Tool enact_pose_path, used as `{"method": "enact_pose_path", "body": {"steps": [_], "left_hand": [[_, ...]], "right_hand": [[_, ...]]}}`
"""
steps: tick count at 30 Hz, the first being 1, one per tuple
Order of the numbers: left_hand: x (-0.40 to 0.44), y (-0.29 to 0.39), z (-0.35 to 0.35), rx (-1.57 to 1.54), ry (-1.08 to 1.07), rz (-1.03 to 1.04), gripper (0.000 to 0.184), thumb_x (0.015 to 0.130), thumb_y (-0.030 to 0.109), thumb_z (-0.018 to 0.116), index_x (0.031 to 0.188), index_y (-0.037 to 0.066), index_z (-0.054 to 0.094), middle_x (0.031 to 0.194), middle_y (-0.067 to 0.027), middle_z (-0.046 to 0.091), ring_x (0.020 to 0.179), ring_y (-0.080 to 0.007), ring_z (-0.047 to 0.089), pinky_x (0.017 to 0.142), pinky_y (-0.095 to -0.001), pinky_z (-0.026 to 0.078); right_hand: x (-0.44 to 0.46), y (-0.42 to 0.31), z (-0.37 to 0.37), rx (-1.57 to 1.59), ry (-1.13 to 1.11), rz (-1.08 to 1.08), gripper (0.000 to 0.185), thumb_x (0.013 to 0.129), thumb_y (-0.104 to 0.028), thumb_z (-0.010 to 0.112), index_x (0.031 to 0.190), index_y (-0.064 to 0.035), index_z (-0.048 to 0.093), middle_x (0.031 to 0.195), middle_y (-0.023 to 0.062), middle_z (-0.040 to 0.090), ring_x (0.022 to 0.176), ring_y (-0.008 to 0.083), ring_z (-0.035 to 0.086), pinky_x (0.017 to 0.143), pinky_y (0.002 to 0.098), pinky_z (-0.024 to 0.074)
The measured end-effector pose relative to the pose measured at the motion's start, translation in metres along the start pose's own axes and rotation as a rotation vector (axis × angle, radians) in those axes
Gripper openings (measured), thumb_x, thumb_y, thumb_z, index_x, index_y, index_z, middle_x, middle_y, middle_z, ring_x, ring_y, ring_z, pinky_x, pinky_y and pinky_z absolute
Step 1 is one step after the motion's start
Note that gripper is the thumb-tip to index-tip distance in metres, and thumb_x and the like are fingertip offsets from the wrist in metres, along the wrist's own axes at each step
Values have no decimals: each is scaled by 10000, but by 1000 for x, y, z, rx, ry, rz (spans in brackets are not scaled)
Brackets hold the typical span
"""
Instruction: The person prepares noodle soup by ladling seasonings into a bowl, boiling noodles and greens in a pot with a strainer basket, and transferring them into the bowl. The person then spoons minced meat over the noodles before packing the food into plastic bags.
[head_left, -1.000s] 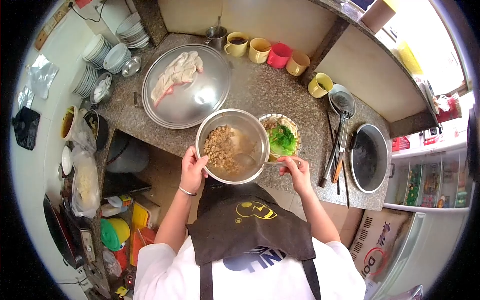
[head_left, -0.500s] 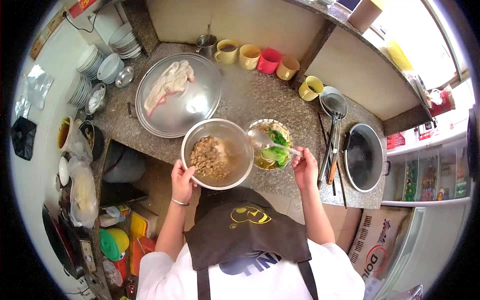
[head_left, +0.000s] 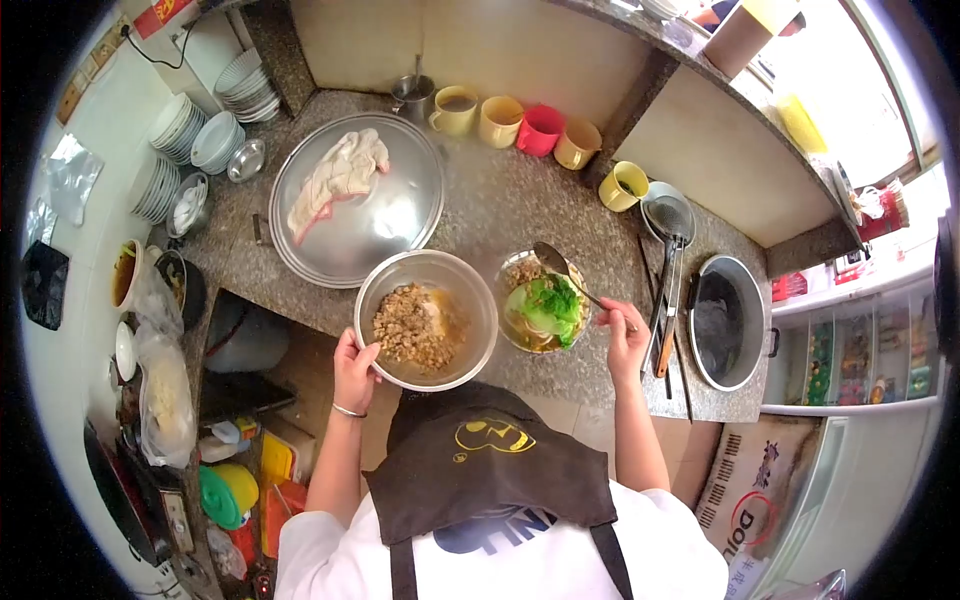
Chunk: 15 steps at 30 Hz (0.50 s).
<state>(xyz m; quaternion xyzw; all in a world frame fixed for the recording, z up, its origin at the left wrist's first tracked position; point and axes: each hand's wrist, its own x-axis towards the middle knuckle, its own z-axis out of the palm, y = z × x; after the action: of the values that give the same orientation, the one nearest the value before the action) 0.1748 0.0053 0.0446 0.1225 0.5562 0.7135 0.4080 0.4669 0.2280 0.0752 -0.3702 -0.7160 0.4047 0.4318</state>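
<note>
My left hand point(head_left: 354, 368) grips the near-left rim of a steel mixing bowl point(head_left: 484, 345). Cooked minced meat point(head_left: 412, 325) and some brownish liquid lie in it. In my right hand point(head_left: 624, 336) is a metal spoon point(head_left: 549, 257), pinched by the end of its handle. The spoon's head hangs over the far side of a smaller serving bowl point(head_left: 507, 327). That bowl contains green leafy vegetables point(head_left: 550, 303), pale noodles, broth and some minced meat near its far-left edge.
A large round lid point(head_left: 400, 215) with a cloth glove point(head_left: 340, 180) lies on the left counter. Several mugs point(head_left: 541, 130) line the back. Strainers point(head_left: 668, 218), long sticks and a steaming pot point(head_left: 722, 365) stand on the right; stacked dishes point(head_left: 217, 142) fill the back left.
The spoon has swung up toward the far side of the serving bowl, and minced meat now shows there. My right hand has shifted slightly right and down; the steel bowl has moved slightly left.
</note>
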Motion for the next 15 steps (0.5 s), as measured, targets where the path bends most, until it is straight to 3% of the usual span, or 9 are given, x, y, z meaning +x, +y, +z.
{"method": "enact_pose_path", "body": {"steps": [3, 8, 12, 13, 15], "left_hand": [[14, 10, -2, 1, -40, -26, 98, 792, 67, 524, 791, 92, 428, 643, 15, 487, 442, -35, 428, 366, -162, 344], [55, 44, -8, 25, -60, -10, 80, 778, 119, 527, 798, 99, 452, 633, 38, 466, 444, -35, 408, 368, -175, 329], [108, 115, -11, -160, -94, 50, 130, 750, 82, 560, 851, 106, 480, 663, 48, 496, 499, -43, 446, 404, -175, 341], [121, 140, -11, -167, -105, 73, 127, 752, 71, 557, 848, 107, 483, 671, 49, 505, 512, -42, 459, 410, -174, 347], [151, 195, -10, -140, -139, 143, 119, 756, 41, 549, 834, 109, 489, 690, 51, 525, 553, -37, 490, 434, -166, 365]], "right_hand": [[1, -21, 16, 341, 68, 219, 267, 891, -200, 477, 938, 30, 606, 802, 71, 601, 672, 121, 565, 623, 251, 454], [10, -50, 88, 331, -204, 398, 292, 856, -242, 538, 1006, 0, 602, 737, 40, 616, 689, 103, 576, 662, 243, 456], [41, -100, 134, 477, -418, 289, 502, 819, -159, 583, 1267, -33, 397, 895, 56, 610, 802, 101, 570, 734, 252, 459], [47, -103, 140, 501, -472, 263, 630, 760, -21, 539, 1333, -34, 278, 916, 56, 564, 816, 129, 556, 751, 279, 457], [55, -108, 143, 593, -406, 219, 628, 760, -20, 543, 1332, -58, 287, 907, 67, 571, 816, 142, 568, 754, 281, 460]]}}
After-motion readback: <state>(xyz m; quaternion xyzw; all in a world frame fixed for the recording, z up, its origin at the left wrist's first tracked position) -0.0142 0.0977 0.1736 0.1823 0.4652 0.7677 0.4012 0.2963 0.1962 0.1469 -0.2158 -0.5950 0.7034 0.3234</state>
